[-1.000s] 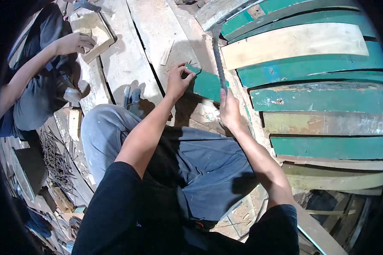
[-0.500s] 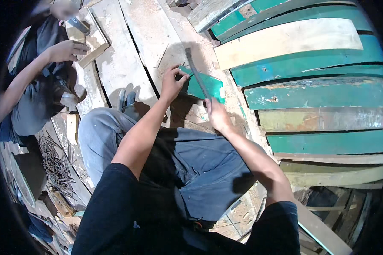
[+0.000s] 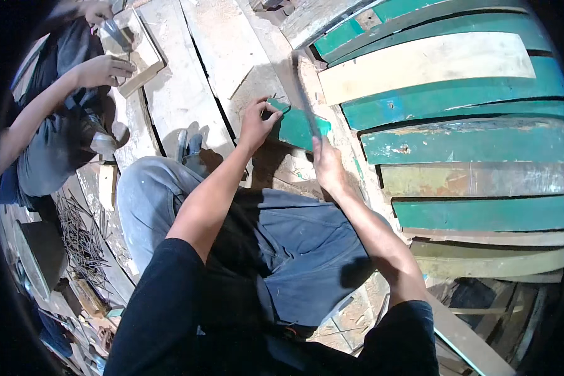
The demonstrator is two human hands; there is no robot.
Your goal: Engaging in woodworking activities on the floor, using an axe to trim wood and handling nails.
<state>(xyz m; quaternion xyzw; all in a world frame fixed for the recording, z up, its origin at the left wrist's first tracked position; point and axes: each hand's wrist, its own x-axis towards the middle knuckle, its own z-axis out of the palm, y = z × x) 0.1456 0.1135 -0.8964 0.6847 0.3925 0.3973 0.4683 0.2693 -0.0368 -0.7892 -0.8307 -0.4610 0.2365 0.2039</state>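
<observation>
A short green-painted board point(image 3: 297, 127) lies in front of me over the pale planks, its right end chipped. My left hand point(image 3: 257, 124) is closed at the board's left end, thumb and fingers pinched around a thin, dark piece that looks like a nail point(image 3: 286, 108). My right hand point(image 3: 329, 164) grips the lower end of a long, dark metal bar point(image 3: 304, 94). The bar is smeared by motion and slants up over the right part of the board. Its far end is well beyond the board.
Curved green slats point(image 3: 464, 141) and a bare wood plank point(image 3: 426, 66) line the right side. At upper left, a co-worker's hand point(image 3: 103, 71) is beside a wooden block point(image 3: 145, 66). Lower left lies a heap of rusty nails point(image 3: 81, 235). Sawdust covers the planks point(image 3: 163, 69).
My right hand and the bar have shifted slightly right, with the bar now blurred. My left hand stays at the board. The co-worker's other hand has come down to the block's dark tool.
</observation>
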